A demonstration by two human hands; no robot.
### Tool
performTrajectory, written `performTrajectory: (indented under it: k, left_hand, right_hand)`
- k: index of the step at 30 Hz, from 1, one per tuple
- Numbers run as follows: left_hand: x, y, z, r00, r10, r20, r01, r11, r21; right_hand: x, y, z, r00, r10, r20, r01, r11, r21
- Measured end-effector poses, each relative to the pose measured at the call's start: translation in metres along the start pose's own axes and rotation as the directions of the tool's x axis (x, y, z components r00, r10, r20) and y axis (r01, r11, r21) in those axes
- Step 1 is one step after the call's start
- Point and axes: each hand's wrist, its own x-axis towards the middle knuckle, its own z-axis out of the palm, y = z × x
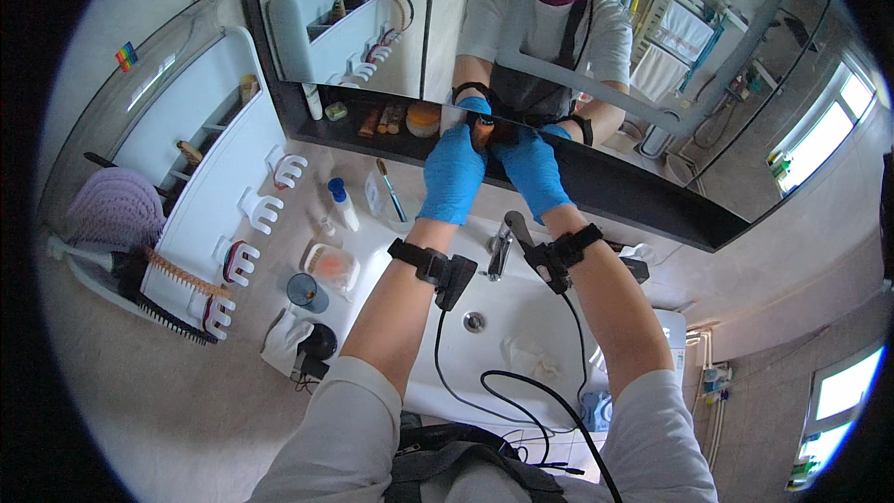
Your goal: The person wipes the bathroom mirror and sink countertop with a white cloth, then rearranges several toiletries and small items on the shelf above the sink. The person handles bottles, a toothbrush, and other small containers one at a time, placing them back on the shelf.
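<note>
My left hand [454,171], in a blue glove, reaches into the dark open shelf [594,178] under the mirror cabinet. Its fingers are around a small orange-brown bottle [482,131]. Close beside it on the right, my right hand [532,171], also gloved in blue, extends into the same shelf; the mirror edge and shadow hide its fingertips, so its grip cannot be made out. Left of my hands on the shelf stand an orange-lidded jar [423,119], several small brown containers [389,119], a small green-topped container [336,111] and a white tube [312,102].
Below my arms is a white washbasin [447,370] with a chrome faucet [499,251]. A blue-capped bottle [343,204], toothbrush [392,192], soap box [332,265] and blue-grey cup [307,292] line its left side. A white wall organizer [209,175] holds brushes and hair clips. Black cables [552,398] hang before me.
</note>
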Motion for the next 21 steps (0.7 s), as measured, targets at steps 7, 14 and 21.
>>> performTrajectory:
  k: [7, 14, 21]
  left_hand:
    - [0.001, -0.006, 0.008, 0.999, 0.014, 0.040, -0.016, 1.000, 0.026]
    - [-0.006, -0.009, 0.001, 0.999, 0.026, -0.023, -0.026, 1.000, 0.012]
    - [-0.016, -0.012, -0.033, 0.997, 0.061, -0.048, -0.064, 0.997, -0.043]
  right_hand:
    - [-0.021, -0.013, -0.017, 0.995, -0.099, -0.022, 0.099, 0.994, 0.038]
    - [-0.024, -0.017, -0.002, 0.989, -0.137, -0.061, 0.141, 0.988, 0.063]
    - [-0.022, -0.018, 0.004, 0.988, -0.140, -0.070, 0.138, 0.990, -0.033]
